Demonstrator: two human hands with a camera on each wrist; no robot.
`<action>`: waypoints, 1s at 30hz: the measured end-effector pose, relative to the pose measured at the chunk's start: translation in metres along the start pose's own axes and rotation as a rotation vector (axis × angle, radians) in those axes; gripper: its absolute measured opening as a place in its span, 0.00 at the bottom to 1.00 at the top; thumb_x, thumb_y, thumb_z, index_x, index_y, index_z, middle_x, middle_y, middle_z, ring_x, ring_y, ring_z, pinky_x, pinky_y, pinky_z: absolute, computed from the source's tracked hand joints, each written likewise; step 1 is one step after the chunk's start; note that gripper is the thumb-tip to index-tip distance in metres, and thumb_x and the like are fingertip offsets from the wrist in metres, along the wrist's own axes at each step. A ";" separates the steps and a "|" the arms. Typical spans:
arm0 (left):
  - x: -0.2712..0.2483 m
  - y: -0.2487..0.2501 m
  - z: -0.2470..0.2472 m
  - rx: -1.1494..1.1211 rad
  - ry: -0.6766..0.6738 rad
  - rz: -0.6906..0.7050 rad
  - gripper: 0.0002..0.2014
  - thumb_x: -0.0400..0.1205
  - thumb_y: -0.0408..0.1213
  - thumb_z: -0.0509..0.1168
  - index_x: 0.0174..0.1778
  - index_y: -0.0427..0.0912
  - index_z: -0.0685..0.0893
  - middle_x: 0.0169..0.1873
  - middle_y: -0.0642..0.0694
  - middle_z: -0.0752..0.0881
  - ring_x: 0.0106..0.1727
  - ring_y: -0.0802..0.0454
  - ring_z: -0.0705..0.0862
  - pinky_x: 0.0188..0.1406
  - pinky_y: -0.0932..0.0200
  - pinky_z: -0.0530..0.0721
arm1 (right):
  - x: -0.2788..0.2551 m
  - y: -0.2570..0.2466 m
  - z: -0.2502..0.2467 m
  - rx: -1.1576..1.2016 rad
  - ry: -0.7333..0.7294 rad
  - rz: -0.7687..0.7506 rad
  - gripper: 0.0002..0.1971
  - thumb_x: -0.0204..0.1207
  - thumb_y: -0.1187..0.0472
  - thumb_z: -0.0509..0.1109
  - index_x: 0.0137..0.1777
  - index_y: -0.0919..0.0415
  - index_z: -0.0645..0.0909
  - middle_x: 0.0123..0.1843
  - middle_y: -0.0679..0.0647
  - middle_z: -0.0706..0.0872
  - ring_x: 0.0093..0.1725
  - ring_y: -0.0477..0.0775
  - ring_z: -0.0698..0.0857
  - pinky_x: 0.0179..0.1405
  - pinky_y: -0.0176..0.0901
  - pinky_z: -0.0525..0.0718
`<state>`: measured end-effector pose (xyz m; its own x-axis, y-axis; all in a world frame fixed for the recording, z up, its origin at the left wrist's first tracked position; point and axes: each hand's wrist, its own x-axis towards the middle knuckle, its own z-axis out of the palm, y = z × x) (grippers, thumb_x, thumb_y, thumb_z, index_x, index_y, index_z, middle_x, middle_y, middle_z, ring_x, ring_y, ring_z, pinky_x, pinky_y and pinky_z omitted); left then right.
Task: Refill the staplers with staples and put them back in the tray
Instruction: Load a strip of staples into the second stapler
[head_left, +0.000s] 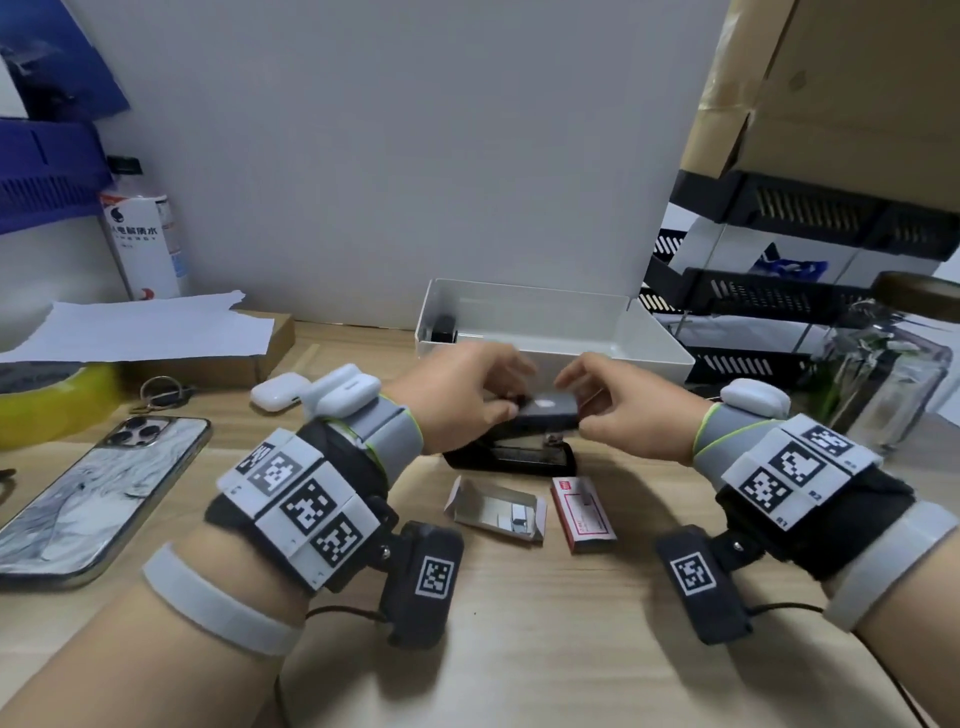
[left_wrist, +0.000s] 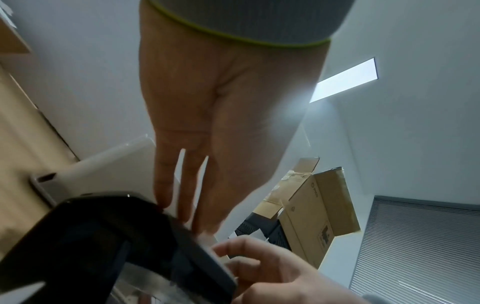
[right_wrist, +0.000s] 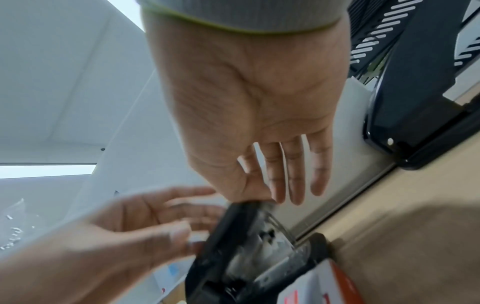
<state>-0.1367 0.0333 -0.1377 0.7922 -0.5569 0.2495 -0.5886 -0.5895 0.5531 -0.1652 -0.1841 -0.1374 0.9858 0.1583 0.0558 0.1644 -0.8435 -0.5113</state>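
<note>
A black stapler (head_left: 511, 457) stands on the wooden desk with its lid (head_left: 550, 408) swung up off the base. My left hand (head_left: 519, 389) pinches the lid's left end between thumb and fingers; in the left wrist view its fingers (left_wrist: 163, 185) reach down onto the lid (left_wrist: 145, 222). My right hand (head_left: 579, 402) pinches the right end, and the right wrist view shows thumb and index finger meeting at the lid's tip (right_wrist: 246, 205). Behind the hands lies the white tray (head_left: 623, 345), with a small black item (head_left: 444, 330) in its left corner.
In front of the stapler lie an opened staple box (head_left: 496, 512) and a red staple box (head_left: 582, 514). A phone (head_left: 98, 493), earbud case (head_left: 278, 389) and yellow tape roll (head_left: 57, 400) are at the left. Black file trays (head_left: 779, 296) and a glass jar (head_left: 883, 374) stand at the right.
</note>
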 end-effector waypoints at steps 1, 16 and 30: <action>0.001 -0.001 0.001 0.038 -0.063 0.000 0.17 0.80 0.34 0.71 0.64 0.53 0.87 0.57 0.54 0.91 0.60 0.57 0.88 0.66 0.53 0.84 | -0.002 0.001 -0.004 0.039 0.037 -0.005 0.18 0.73 0.71 0.69 0.61 0.56 0.77 0.49 0.51 0.85 0.53 0.57 0.87 0.51 0.38 0.84; -0.002 -0.008 -0.004 0.217 -0.250 0.003 0.24 0.82 0.34 0.63 0.72 0.61 0.82 0.74 0.64 0.80 0.73 0.55 0.79 0.75 0.52 0.75 | -0.004 -0.013 -0.008 -0.216 -0.109 -0.054 0.16 0.75 0.54 0.76 0.63 0.44 0.85 0.56 0.43 0.91 0.52 0.44 0.90 0.61 0.43 0.85; -0.007 -0.089 -0.006 -1.334 0.398 -0.564 0.08 0.84 0.35 0.61 0.51 0.43 0.86 0.21 0.54 0.63 0.21 0.57 0.60 0.23 0.64 0.60 | 0.035 -0.055 0.020 -0.712 -0.316 -0.040 0.28 0.61 0.44 0.83 0.56 0.51 0.74 0.49 0.49 0.83 0.49 0.57 0.83 0.43 0.43 0.77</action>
<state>-0.0889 0.0925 -0.1837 0.9784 -0.1246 -0.1648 0.2019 0.4067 0.8910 -0.1407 -0.1221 -0.1241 0.9397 0.2440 -0.2395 0.2872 -0.9435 0.1653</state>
